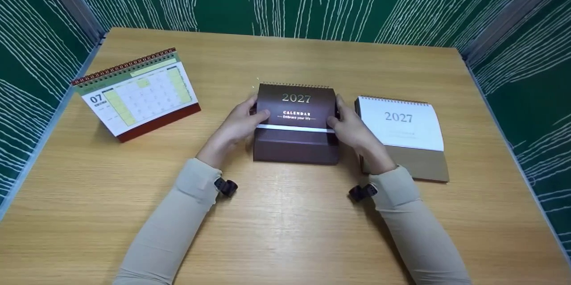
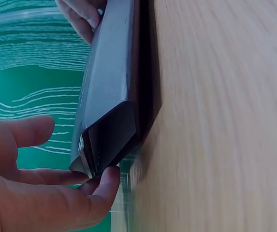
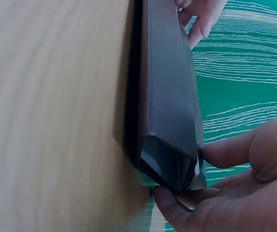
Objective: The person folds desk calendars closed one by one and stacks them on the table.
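Observation:
In the head view, a dark brown desk calendar with "2027" on its cover and a white band across it is held between both hands at the table's middle. The left hand holds its left side; in the left wrist view its fingertips curl at the spiral-bound end while the thumb stands off the cover. My right hand grips the opposite side, thumb on the cover edge and fingers behind. From the side, the calendar's folded stand shows as a hollow dark shape, slightly raised off the tabletop along one edge.
At the left stands a desk calendar with a red base, turned to page 07. A white-paged 2027 calendar on a brown stand lies right beside the right hand and forearm. Green walls with white streaks border the wooden table.

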Motion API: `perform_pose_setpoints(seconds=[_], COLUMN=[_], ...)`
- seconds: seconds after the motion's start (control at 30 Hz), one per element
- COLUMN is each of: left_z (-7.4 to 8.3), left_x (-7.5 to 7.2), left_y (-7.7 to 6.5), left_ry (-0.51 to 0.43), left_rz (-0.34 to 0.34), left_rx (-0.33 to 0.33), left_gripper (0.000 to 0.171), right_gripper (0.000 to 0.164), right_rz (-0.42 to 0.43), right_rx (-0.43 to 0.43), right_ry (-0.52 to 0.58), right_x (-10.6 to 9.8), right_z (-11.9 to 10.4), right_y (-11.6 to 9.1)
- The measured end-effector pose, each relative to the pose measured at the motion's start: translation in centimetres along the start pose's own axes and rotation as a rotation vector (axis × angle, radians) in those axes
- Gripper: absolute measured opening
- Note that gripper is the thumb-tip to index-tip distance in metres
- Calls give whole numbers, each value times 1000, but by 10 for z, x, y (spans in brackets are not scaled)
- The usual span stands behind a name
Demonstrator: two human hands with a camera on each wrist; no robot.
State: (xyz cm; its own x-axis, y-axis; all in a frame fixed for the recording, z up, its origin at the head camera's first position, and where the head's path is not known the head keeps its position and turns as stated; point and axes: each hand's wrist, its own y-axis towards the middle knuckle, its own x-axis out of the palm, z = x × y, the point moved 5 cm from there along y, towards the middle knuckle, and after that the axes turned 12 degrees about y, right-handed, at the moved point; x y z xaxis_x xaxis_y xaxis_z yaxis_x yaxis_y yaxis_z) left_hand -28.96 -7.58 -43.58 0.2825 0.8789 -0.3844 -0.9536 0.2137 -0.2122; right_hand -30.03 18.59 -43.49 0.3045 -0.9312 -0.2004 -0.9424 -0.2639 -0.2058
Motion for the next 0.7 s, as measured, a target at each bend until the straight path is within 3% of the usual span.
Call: perform_pose_setpoints(seconds=[0.3, 0.7], left_z=[-1, 1], left_x=[1, 1], left_y=[-2, -4], left_ry=[-11, -1], left_rz=[-43, -69], left_rx=[-28, 4], left_gripper=[71, 76], right_gripper=[76, 76], right_rz=[-10, -30], right_rx=[22, 29], right_ry=[-31, -30], right_x=[0, 1], right_z=[2, 5], right_y=[0, 1])
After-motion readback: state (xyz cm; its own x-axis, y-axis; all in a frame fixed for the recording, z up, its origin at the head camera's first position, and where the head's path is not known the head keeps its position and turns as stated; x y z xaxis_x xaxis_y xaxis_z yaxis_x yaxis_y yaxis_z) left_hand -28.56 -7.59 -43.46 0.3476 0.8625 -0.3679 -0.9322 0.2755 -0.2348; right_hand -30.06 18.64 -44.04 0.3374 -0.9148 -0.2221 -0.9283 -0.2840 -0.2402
